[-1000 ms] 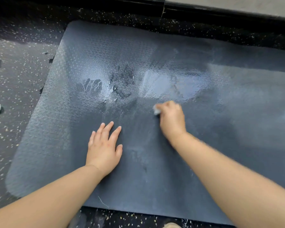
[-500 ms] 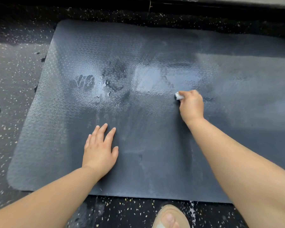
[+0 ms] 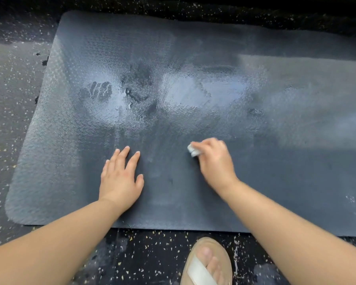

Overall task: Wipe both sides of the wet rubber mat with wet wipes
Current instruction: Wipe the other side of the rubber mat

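A large dark grey rubber mat (image 3: 275, 171) lies flat on the floor, its textured top glistening wet in the middle with a handprint and smears. My left hand (image 3: 119, 177) rests flat on the mat's near part, fingers spread. My right hand (image 3: 214, 161) grips a small bunched white wet wipe (image 3: 192, 150) and presses it on the mat just right of the left hand. The hand is blurred by motion.
Black speckled floor (image 3: 12, 83) surrounds the mat. My foot in a tan sandal (image 3: 208, 264) stands on the floor just below the mat's near edge. A dark wall base runs along the far side.
My right hand with the wipe swept right and away, then came back toward me and left, near the left hand. The left hand stayed planted. The view tilted down, showing the sandal.
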`<state>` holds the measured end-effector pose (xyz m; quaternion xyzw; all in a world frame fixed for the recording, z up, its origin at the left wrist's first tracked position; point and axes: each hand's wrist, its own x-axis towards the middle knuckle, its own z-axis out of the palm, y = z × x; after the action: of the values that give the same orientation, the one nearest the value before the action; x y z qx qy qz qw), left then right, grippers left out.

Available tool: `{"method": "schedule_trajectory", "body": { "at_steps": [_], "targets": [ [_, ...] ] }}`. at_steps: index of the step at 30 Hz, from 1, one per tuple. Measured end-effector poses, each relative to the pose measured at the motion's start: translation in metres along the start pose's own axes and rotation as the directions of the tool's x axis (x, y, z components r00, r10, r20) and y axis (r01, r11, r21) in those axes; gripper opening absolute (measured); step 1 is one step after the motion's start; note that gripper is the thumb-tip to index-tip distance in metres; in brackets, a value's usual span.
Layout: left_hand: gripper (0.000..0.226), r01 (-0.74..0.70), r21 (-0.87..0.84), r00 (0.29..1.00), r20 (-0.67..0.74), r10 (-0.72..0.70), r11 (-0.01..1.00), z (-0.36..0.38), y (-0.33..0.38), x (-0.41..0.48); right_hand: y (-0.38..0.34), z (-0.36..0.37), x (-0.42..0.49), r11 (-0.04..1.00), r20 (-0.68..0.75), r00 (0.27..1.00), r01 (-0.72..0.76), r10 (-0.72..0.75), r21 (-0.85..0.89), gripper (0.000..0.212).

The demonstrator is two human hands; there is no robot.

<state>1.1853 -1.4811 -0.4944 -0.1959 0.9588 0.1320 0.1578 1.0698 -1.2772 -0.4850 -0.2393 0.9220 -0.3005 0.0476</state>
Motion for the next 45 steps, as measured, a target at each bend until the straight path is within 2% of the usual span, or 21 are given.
{"method": "schedule_trajectory", "body": {
  "at_steps": [3,5,7,9,11,13,15,17,20,22,23,24,26,28,31,33,35,38,40,42,45],
  "targets": [
    [0.062,0.005,0.006,1.000,-0.006,-0.005,1.000,0.001,0.001,0.000,0.040,-0.016,0.018,0.950,-0.093,0.959,-0.278,0.267,-0.144,0.029],
    [0.062,0.011,-0.001,1.000,-0.016,-0.011,1.000,0.003,0.003,-0.001,0.033,-0.014,0.010,0.945,-0.070,0.957,-0.291,0.283,-0.150,0.028],
    [0.061,0.020,-0.009,0.999,-0.028,-0.020,1.000,0.004,0.005,-0.002,0.006,-0.004,-0.017,0.986,-0.005,0.992,-0.127,0.127,-0.109,0.028],
    [0.060,0.026,-0.014,0.999,-0.038,-0.027,1.000,0.005,0.005,-0.004,-0.027,0.011,-0.058,0.996,0.146,0.987,0.078,-0.070,-0.050,0.033],
    [0.060,0.031,-0.019,0.999,-0.044,-0.032,0.999,0.006,0.006,-0.005,-0.052,0.024,-0.098,0.973,0.342,0.911,0.222,-0.230,0.061,0.034],
    [0.060,0.033,-0.022,0.998,-0.048,-0.034,0.999,0.006,0.006,-0.005,-0.059,0.029,-0.117,0.952,0.437,0.846,0.259,-0.306,0.165,0.035],
    [0.060,0.034,-0.017,0.998,-0.044,-0.035,0.999,0.006,0.007,-0.005,-0.049,0.022,-0.105,0.961,0.350,0.899,0.213,-0.265,0.179,0.034],
    [0.059,0.041,-0.011,0.998,-0.042,-0.042,0.999,0.007,0.007,-0.004,-0.025,0.005,-0.077,0.989,0.121,0.986,0.098,-0.112,0.113,0.032],
    [0.060,0.056,0.004,0.997,-0.046,-0.055,0.998,0.007,0.009,-0.005,0.024,-0.022,-0.044,0.990,-0.133,0.983,-0.137,0.130,-0.042,0.031],
    [0.060,0.067,0.011,0.997,-0.050,-0.067,0.998,0.007,0.010,-0.004,0.042,-0.029,-0.039,0.943,-0.140,0.939,-0.324,0.313,-0.071,0.031],
    [0.060,0.071,0.013,0.996,-0.048,-0.071,0.997,0.007,0.011,-0.004,0.041,-0.027,-0.041,0.931,-0.127,0.931,-0.354,0.343,-0.083,0.030],
    [0.060,0.074,0.016,0.996,-0.044,-0.073,0.997,0.006,0.011,-0.004,0.034,-0.023,-0.048,0.941,-0.110,0.943,-0.324,0.313,-0.101,0.030],
    [0.060,0.082,0.020,0.996,-0.039,-0.081,0.996,0.006,0.012,-0.003,0.009,-0.007,-0.073,0.986,-0.017,0.990,-0.138,0.137,-0.098,0.029],
    [0.061,0.092,0.016,0.995,-0.041,-0.091,0.996,0.007,0.014,-0.004,-0.020,0.011,-0.107,1.000,0.132,0.991,0.028,-0.028,-0.001,0.030],
    [0.061,0.121,0.004,0.992,-0.048,-0.121,0.993,0.009,0.018,-0.005,-0.036,0.021,-0.130,0.986,0.240,0.963,0.094,-0.124,0.135,0.034],
    [0.061,0.140,0.007,0.990,-0.030,-0.140,0.990,0.008,0.020,-0.005,-0.028,0.014,-0.120,0.977,0.197,0.968,0.119,-0.153,0.177,0.033],
    [0.062,0.155,0.008,0.988,-0.003,-0.155,0.988,0.005,0.021,-0.006,-0.009,-0.002,-0.100,0.988,0.042,0.997,0.054,-0.061,0.143,0.032],
    [0.063,0.165,0.028,0.984,0.065,-0.167,0.986,-0.003,0.023,-0.006,0.033,-0.028,-0.074,0.976,-0.153,0.964,-0.214,0.218,0.045,0.029],
    [0.063,0.165,0.047,0.982,0.082,-0.169,0.985,-0.006,0.024,-0.005,0.050,-0.036,-0.068,0.935,-0.125,0.926,-0.350,0.356,0.064,0.025],
    [0.063,0.132,0.079,0.989,0.052,-0.137,0.988,-0.006,0.022,-0.002,0.051,-0.033,-0.068,0.924,-0.110,0.917,-0.378,0.383,0.061,0.022],
    [0.063,0.018,0.166,0.999,0.024,-0.022,0.986,-0.004,0.009,0.003,0.034,-0.020,-0.071,0.903,-0.187,0.886,-0.430,0.425,0.013,0.017]
  ]
}}
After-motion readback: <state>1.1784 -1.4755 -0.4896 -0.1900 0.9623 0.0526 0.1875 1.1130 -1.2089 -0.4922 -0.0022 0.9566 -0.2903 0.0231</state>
